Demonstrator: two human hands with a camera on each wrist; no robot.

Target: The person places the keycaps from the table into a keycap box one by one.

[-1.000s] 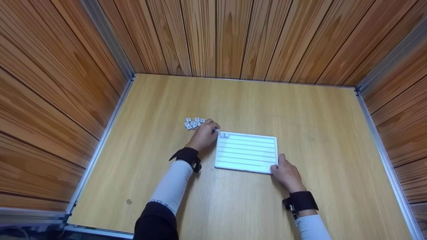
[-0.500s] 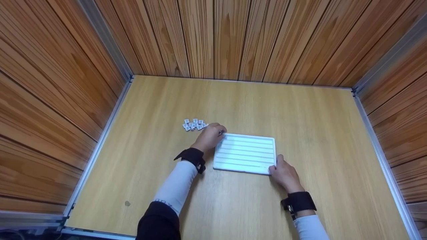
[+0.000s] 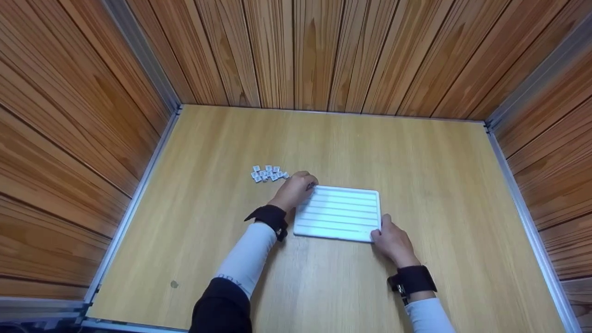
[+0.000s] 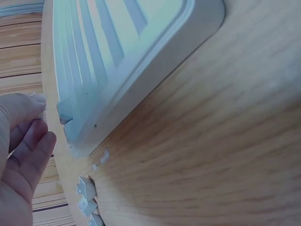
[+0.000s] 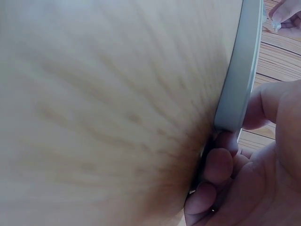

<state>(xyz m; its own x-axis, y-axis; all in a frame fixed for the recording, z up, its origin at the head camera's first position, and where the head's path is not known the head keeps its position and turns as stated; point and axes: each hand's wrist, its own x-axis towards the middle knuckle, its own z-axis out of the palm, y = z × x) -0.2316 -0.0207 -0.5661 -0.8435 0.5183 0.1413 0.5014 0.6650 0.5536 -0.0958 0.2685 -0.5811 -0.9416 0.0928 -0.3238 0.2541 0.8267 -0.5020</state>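
A white rectangular board (image 3: 342,212) with parallel ridges lies on the table. My left hand (image 3: 294,190) is over its far left corner, pinching a small white square tile (image 5: 276,24) between thumb and fingertips. In the left wrist view, two small tiles (image 4: 65,112) sit at the board's corner, just beside those fingertips. My right hand (image 3: 394,243) grips the board's near right corner, thumb on top and the other fingers curled under the edge. Left of the board lies a loose cluster of several small white tiles (image 3: 264,174) with dark marks.
The wooden table (image 3: 222,138) is bounded by metal rails, with wood-panelled walls (image 3: 314,55) at the back and sides. A dark round spot (image 3: 174,284) marks the tabletop at near left.
My left hand has moved right, from beside the tile cluster to over the board's far left corner, with the tile pinched. My right hand keeps its grip on the board.
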